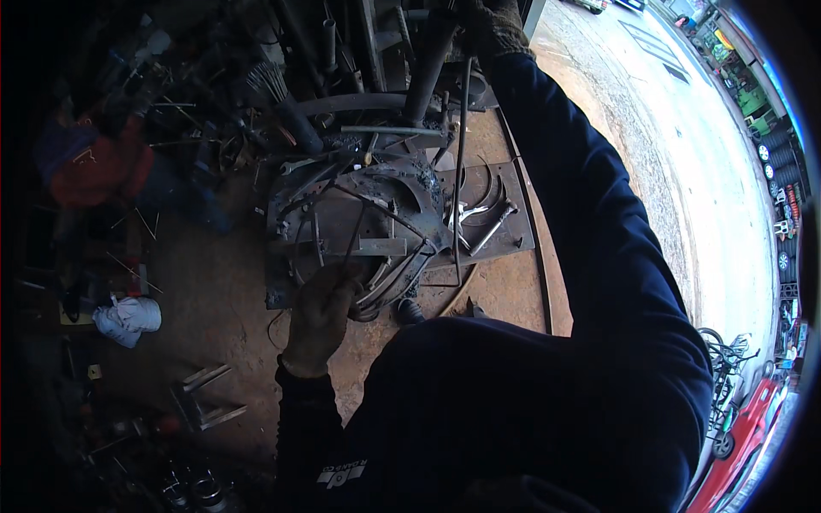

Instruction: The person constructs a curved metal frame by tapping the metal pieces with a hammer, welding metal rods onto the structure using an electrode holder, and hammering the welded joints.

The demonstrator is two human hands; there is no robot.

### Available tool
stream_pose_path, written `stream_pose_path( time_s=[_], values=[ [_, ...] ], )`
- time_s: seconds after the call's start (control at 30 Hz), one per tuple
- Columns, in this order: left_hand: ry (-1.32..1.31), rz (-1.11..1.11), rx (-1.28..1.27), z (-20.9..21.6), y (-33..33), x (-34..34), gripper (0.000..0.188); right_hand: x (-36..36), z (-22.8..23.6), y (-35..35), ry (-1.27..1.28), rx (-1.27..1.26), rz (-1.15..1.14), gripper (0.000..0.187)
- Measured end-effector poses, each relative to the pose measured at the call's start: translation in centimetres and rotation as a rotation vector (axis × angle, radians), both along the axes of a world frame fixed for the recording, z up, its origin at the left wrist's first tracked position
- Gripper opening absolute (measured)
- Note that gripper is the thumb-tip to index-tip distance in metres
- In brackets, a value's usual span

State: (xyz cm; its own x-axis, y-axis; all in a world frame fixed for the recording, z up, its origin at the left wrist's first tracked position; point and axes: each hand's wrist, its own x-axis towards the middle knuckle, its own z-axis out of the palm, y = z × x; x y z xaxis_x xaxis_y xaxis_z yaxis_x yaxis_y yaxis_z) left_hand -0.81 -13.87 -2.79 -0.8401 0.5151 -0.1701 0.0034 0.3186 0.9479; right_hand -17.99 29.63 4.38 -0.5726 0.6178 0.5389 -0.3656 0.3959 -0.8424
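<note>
My left hand [318, 318], in a worn work glove, is closed at the near edge of a dark metal worktable [492, 248]. It seems to grip the lower end of a thin bent metal rod [352, 231] that slants up over the table. Beside it lies a flat metal bar [381, 247]. Stretched far forward, my right hand [498, 32] is gloved too and lies in shadow at the top. It is nearest a thick dark pipe [430, 68]; its fingers are hidden. Curved metal strips [489, 192] and a hammer-like tool [494, 229] lie on the table's right side.
A bundle of thin rods [269, 81] stands in a tube behind the table. At the left, a person in a red top [98, 167] is near a white cloth bundle [128, 321]. A small metal frame [205, 398] lies on the floor. A bright street with a red car [742, 445] runs along the right.
</note>
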Motion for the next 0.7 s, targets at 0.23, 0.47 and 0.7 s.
stream_pose_path(
  time_s=[0.23,0.47,0.7],
  values=[
    [0.209,0.182,-0.252,0.1,1.8,-0.2,0.025,-0.4,-4.2,2.5,-0.256,0.145,-0.132,0.052],
    [0.420,0.266,-0.454,0.6,4.1,-0.9,0.025,2.6,-6.8,4.3,-0.333,0.175,0.109,0.041],
    [0.587,0.304,-0.740,1.4,5.2,-0.4,0.024,15.5,-10.9,-2.6,-0.368,0.605,0.222,0.033]
  ],
)
